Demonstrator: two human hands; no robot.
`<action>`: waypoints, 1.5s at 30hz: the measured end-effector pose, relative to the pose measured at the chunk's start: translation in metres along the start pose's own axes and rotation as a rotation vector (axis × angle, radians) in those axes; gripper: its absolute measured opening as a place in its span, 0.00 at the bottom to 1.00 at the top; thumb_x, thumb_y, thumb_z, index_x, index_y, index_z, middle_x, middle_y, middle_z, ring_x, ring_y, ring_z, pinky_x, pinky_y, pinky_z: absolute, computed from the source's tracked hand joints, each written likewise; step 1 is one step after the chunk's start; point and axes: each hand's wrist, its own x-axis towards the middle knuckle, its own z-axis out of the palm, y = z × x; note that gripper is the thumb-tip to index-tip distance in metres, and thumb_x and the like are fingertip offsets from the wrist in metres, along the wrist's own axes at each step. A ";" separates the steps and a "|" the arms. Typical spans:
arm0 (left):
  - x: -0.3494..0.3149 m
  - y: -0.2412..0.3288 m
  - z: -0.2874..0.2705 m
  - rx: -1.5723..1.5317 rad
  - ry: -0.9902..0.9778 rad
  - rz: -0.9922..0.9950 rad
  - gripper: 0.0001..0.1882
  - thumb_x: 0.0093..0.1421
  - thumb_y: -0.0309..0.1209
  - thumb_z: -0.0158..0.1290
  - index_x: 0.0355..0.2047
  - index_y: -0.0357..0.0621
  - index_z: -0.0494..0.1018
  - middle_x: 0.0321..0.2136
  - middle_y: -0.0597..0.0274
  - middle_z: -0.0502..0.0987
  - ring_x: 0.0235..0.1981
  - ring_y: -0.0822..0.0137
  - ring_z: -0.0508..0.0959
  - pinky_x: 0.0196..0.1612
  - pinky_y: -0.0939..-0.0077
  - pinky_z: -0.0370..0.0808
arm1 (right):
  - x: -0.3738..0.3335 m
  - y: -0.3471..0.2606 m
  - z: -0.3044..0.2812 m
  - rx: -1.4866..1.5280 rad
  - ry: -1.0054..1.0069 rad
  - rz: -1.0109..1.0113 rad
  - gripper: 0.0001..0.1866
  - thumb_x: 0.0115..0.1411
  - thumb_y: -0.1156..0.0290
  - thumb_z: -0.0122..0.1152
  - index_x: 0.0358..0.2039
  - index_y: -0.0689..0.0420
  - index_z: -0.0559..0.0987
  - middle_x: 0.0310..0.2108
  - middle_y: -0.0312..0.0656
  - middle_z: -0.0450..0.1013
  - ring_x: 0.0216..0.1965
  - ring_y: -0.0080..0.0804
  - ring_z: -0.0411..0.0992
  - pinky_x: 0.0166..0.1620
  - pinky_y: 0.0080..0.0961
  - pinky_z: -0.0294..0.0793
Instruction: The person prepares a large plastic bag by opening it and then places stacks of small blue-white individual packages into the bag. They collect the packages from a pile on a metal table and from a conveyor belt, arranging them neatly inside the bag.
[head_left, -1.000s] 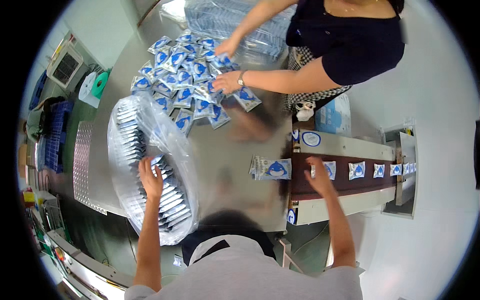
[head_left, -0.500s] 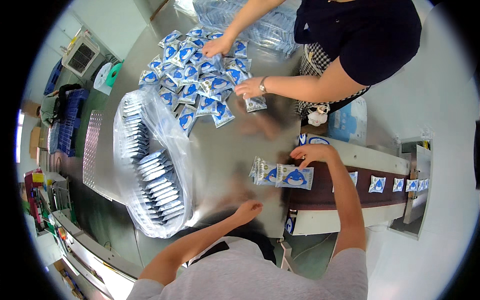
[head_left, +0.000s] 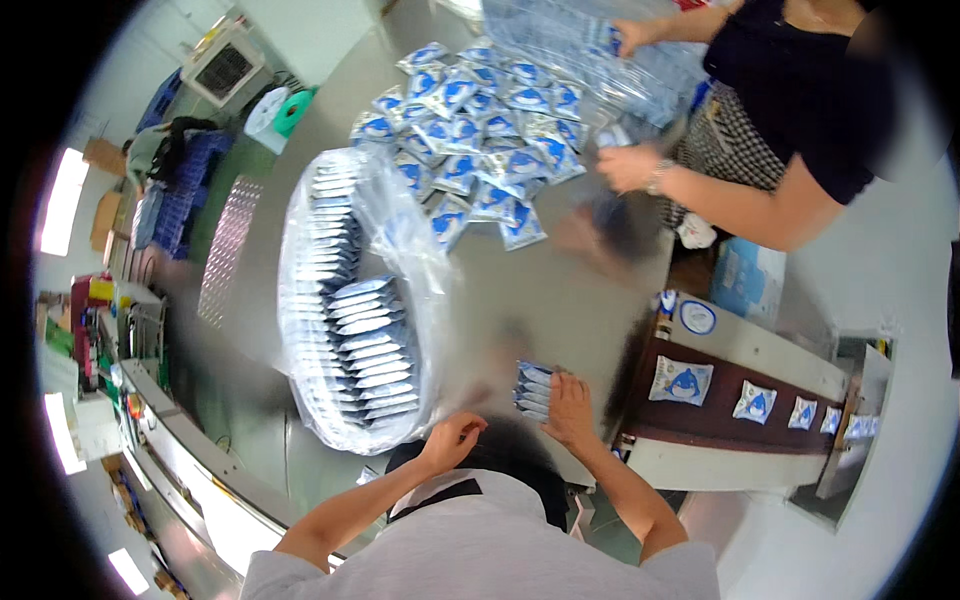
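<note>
My right hand [head_left: 570, 410] is closed on a short row of small blue-and-white packets [head_left: 533, 390], which stand on edge just above the steel table near its front. My left hand [head_left: 453, 442] is by the table's front edge with its fingers curled and nothing visible in them. Beside it lies a clear plastic bag [head_left: 437, 325], holding two long rows of the same packets [head_left: 372, 345] on edge. Farther back, a loose pile of packets [head_left: 480, 130] covers part of the steel table [head_left: 530, 290].
On the right a brown conveyor belt [head_left: 725, 420] carries several spaced packets [head_left: 683, 382] from a wall opening. Across the table, a co-worker's hand [head_left: 630, 168] holds blurred packets, and the other hand [head_left: 630, 38] is over a large clear bag [head_left: 590, 60].
My right hand has drawn the packets from the belt's end toward me and left, and they now stand on edge. The co-worker's hands have left the pile. My view has shifted.
</note>
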 end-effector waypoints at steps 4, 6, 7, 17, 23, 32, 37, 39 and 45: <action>-0.015 0.002 -0.060 0.045 0.253 0.088 0.11 0.53 0.17 0.47 0.37 0.38 0.72 0.35 0.54 0.74 0.37 0.58 0.76 0.39 0.69 0.73 | 0.055 -0.014 -0.064 0.606 -0.264 0.375 0.44 0.35 0.54 0.74 0.48 0.66 0.63 0.49 0.54 0.66 0.45 0.52 0.70 0.50 0.45 0.68; 0.000 -0.011 -0.089 0.228 0.463 0.223 0.11 0.52 0.18 0.48 0.37 0.39 0.71 0.37 0.52 0.74 0.38 0.55 0.75 0.38 0.66 0.73 | 0.071 -0.032 -0.087 1.122 0.111 0.258 0.37 0.39 0.61 0.74 0.45 0.63 0.64 0.44 0.49 0.71 0.42 0.44 0.73 0.46 0.40 0.73; 0.008 -0.018 -0.110 0.198 0.516 0.207 0.14 0.50 0.17 0.48 0.38 0.40 0.71 0.37 0.50 0.73 0.40 0.51 0.73 0.41 0.64 0.72 | 0.090 -0.048 -0.100 1.407 0.192 0.152 0.37 0.39 0.63 0.74 0.46 0.62 0.64 0.44 0.48 0.71 0.44 0.41 0.73 0.47 0.39 0.72; 0.102 -0.066 -0.212 0.865 0.020 -0.209 0.31 0.59 0.43 0.45 0.57 0.36 0.60 0.59 0.50 0.61 0.62 0.55 0.57 0.63 0.50 0.50 | 0.321 -0.233 -0.087 1.856 0.294 -0.088 0.47 0.34 0.71 0.77 0.53 0.62 0.58 0.46 0.45 0.66 0.46 0.31 0.66 0.50 0.27 0.66; 0.070 -0.105 -0.263 0.850 0.464 0.165 0.26 0.55 0.34 0.51 0.55 0.47 0.64 0.54 0.52 0.64 0.61 0.56 0.59 0.62 0.45 0.49 | 0.357 -0.184 -0.075 0.461 0.293 -0.042 0.51 0.30 0.56 0.77 0.53 0.60 0.60 0.48 0.48 0.67 0.53 0.45 0.63 0.52 0.45 0.61; 0.093 -0.216 -0.370 -0.533 0.631 -0.256 0.33 0.65 0.47 0.41 0.64 0.43 0.48 0.63 0.52 0.53 0.65 0.58 0.52 0.64 0.68 0.50 | 0.381 -0.267 -0.077 -0.022 0.140 -0.482 0.48 0.42 0.41 0.65 0.58 0.55 0.60 0.53 0.45 0.62 0.54 0.40 0.60 0.53 0.47 0.57; 0.092 -0.245 -0.360 -0.374 0.706 -0.230 0.33 0.65 0.47 0.40 0.65 0.46 0.47 0.61 0.47 0.58 0.62 0.54 0.58 0.62 0.67 0.56 | 0.369 -0.286 -0.056 0.056 0.322 -0.521 0.49 0.46 0.33 0.54 0.61 0.55 0.60 0.54 0.47 0.61 0.53 0.44 0.58 0.54 0.52 0.54; 0.096 -0.244 -0.360 -0.316 0.695 -0.275 0.32 0.65 0.47 0.40 0.64 0.45 0.48 0.61 0.45 0.58 0.62 0.53 0.58 0.62 0.68 0.56 | 0.368 -0.282 -0.062 0.018 0.332 -0.503 0.48 0.46 0.33 0.53 0.60 0.55 0.62 0.53 0.46 0.62 0.52 0.43 0.59 0.53 0.52 0.55; 0.098 -0.208 -0.365 0.335 0.867 -0.454 0.29 0.61 0.38 0.49 0.59 0.37 0.57 0.54 0.42 0.65 0.57 0.46 0.63 0.59 0.59 0.59 | 0.342 -0.272 -0.074 0.051 0.347 -0.391 0.47 0.51 0.34 0.49 0.62 0.58 0.58 0.55 0.51 0.60 0.57 0.49 0.56 0.59 0.64 0.43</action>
